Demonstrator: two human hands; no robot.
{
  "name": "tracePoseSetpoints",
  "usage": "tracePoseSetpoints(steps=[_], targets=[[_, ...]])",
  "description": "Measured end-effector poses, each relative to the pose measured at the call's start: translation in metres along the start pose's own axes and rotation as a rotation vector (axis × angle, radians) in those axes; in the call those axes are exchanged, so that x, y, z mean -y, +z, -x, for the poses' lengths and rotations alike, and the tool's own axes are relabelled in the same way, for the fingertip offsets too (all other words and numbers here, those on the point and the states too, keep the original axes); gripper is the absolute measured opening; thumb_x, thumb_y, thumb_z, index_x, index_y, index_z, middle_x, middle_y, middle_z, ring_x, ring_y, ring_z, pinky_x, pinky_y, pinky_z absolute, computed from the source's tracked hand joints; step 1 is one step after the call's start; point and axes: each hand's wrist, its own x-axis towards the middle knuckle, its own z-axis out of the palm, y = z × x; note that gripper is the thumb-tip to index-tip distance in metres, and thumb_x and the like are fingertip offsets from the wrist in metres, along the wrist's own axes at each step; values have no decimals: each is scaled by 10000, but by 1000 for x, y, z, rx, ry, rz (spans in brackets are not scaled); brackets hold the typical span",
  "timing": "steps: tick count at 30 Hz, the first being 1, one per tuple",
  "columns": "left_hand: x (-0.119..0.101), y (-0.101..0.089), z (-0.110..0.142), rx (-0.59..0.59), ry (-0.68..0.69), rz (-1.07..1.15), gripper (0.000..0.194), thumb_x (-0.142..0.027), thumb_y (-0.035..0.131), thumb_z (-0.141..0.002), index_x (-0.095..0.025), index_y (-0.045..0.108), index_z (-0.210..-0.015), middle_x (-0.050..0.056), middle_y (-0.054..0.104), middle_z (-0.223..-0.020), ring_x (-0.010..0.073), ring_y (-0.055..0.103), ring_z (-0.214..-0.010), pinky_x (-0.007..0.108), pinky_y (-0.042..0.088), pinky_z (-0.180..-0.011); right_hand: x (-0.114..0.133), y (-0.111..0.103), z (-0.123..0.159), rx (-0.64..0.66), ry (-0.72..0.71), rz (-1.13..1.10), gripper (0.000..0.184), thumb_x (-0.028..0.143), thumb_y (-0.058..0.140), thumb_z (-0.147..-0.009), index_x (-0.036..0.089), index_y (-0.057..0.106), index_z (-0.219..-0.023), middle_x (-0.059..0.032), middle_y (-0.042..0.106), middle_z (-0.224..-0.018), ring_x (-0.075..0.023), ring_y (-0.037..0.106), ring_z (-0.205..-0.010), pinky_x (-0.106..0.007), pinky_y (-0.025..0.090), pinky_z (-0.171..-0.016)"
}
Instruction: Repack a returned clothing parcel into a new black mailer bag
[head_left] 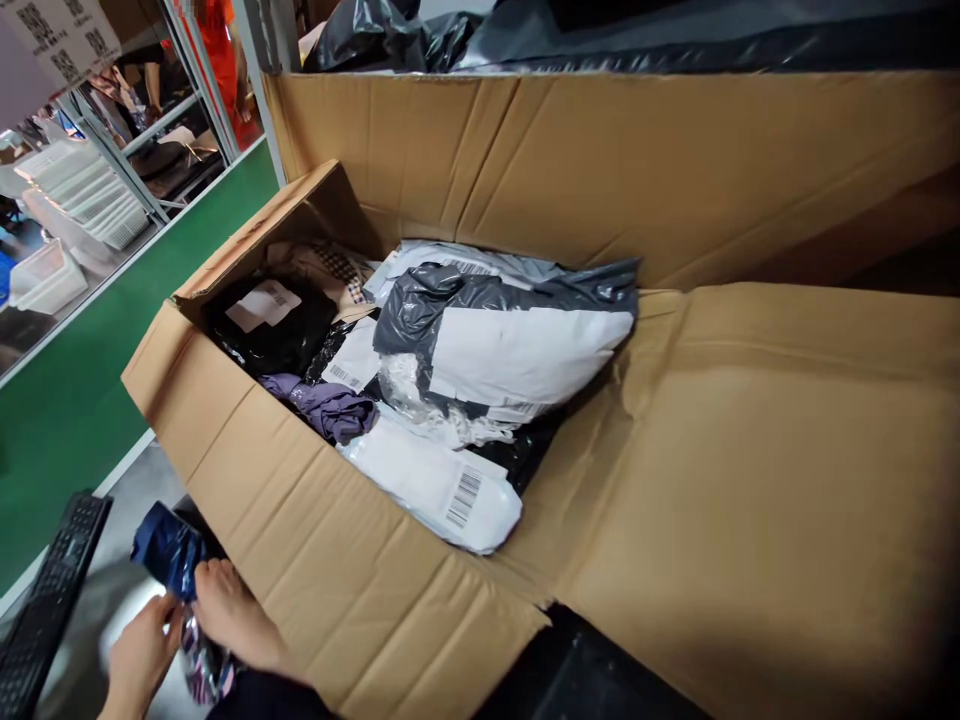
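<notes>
At the lower left, my left hand (142,645) and my right hand (234,612) are close together over the grey tabletop. Both have their fingers closed on a dark blue plastic-wrapped packet (166,548). Below the fingers hangs a patterned pink and dark piece in clear plastic (201,655); whether it belongs to the same packet I cannot tell. Right beside my hands stands a big open cardboard box (300,520). Inside it lie a grey mailer bag with a white label (525,350), a white barcoded packet (427,480), a purple cloth bundle (330,405) and a black packet (274,325).
A black keyboard (52,590) lies left of my hands on the table (105,570). Behind it runs a green panel (82,375). White baskets (90,190) and a person in orange (217,60) are beyond. The box's wide flap (787,450) spreads to the right.
</notes>
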Motion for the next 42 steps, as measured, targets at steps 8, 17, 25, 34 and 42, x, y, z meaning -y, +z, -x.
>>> tracePoseSetpoints(steps=[8,17,25,34,42], targets=[[-10,-9,-7,-135,249,-238,343,-241,368,-1032,-239,710,-1018,90,744,-1050,264,716,-1080,370,539,-927,1,-9,-14,118,78,113,289,284,600,-843,358,630,-1121,35,782,-1196,-258,741,-1084,-390,597,-937],[5,-9,-11,-194,304,318,165,-189,551,-931,-220,670,-822,63,719,-839,217,667,-822,304,464,-770,10,-14,-19,226,27,111,223,114,523,-914,156,604,-1118,-117,734,-1079,-236,666,-964,-322,433,-778],[46,42,7,-314,211,892,134,-227,632,-860,-196,674,-737,6,653,-663,154,566,-630,275,424,-635,12,10,-9,264,-7,-7,82,206,601,-819,218,523,-841,37,558,-737,-153,495,-717,-270,310,-659],[59,73,60,-669,217,638,216,-326,639,-980,-198,715,-1137,99,723,-1073,230,669,-977,327,516,-840,24,48,-4,300,-125,-279,218,335,625,-709,240,429,-708,69,453,-672,-134,404,-657,-277,315,-642],[95,48,57,-523,377,442,170,-240,573,-992,-206,729,-934,72,692,-918,210,639,-874,296,462,-729,51,55,4,276,-235,-204,273,437,582,-822,244,427,-707,58,442,-642,-146,398,-626,-293,295,-618]])
